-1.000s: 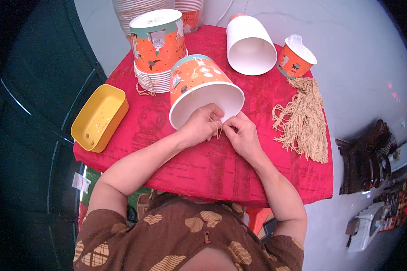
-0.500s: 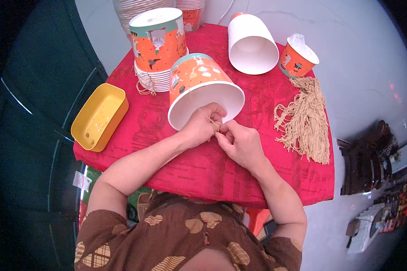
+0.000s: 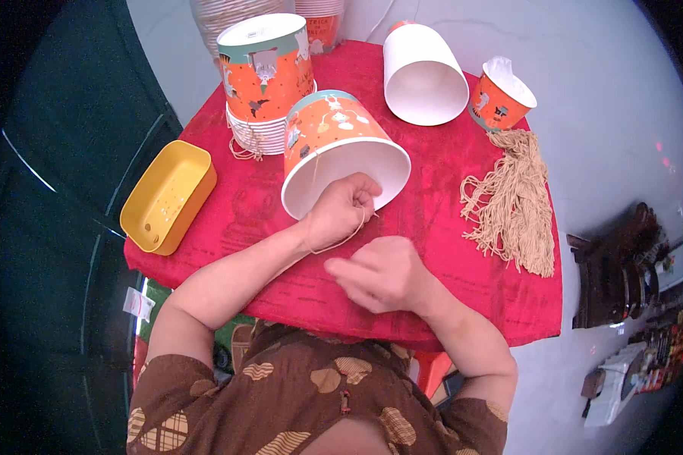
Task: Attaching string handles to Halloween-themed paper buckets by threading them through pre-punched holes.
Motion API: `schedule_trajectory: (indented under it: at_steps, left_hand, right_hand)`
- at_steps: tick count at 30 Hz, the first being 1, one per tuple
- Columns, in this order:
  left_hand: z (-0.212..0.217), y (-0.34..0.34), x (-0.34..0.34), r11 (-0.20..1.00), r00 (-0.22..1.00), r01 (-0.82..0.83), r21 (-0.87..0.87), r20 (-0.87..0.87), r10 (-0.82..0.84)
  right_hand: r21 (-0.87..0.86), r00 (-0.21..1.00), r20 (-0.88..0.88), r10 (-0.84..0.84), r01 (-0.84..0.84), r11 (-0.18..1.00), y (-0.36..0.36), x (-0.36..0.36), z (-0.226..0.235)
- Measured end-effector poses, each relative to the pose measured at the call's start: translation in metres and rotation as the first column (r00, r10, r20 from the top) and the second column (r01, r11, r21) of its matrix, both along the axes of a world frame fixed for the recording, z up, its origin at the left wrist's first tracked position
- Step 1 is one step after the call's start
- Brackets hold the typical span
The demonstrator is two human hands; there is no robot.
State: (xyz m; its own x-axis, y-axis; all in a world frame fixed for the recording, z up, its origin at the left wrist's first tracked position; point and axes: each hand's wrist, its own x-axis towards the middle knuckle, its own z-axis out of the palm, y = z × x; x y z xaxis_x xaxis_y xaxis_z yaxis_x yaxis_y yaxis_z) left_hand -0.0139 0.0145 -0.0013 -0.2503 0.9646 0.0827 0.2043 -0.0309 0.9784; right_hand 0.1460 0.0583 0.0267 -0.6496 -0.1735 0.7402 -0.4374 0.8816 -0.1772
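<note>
An orange paper bucket [image 3: 328, 125] with a green base band and printed figures lies tipped on the table, its white mouth toward me. My left hand [image 3: 344, 206] is closed at the lower right of that mouth, pinching a thin tan cord [image 3: 349, 236]. The cord loops below the hand toward the wrist, and a short end sticks out by the fingertips. My right hand [image 3: 383, 274] is apart from the bucket, nearer to me, its fingers curled and blurred; whether it grips anything is hidden. A bundle of tan cords [image 3: 512, 205] lies at the right.
A yellow plastic tray [image 3: 167, 199] with small bits inside sits at the left edge of the red-covered table [image 3: 243, 220]. Behind stand stacked buckets [image 3: 265, 76] with cords hanging. A white bucket lying on its side [image 3: 426, 83] and a small orange cup [image 3: 501, 98] are at the back right.
My right hand has pulled away from the left hand, toward me. A loop of cord now shows below my left hand, which stays at the bucket's mouth.
</note>
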Motion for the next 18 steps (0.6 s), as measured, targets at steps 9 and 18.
schedule_trajectory:
  at_steps: [9, 18]
  left_hand:
    - [-0.001, 0.001, 0.003, 1.0, 1.0, -0.006, -0.008, -0.024, 0.006]
    - [-0.001, 0.003, 0.004, 0.996, 0.99, -0.038, 0.08, -0.132, 0.049]
  right_hand:
    - [-0.144, 0.736, 0.167, -0.657, 0.677, 0.722, 0.038, -0.002, -0.015]
    - [-0.364, 0.878, 0.211, -0.43, 0.478, 0.799, 0.054, -0.017, -0.035]
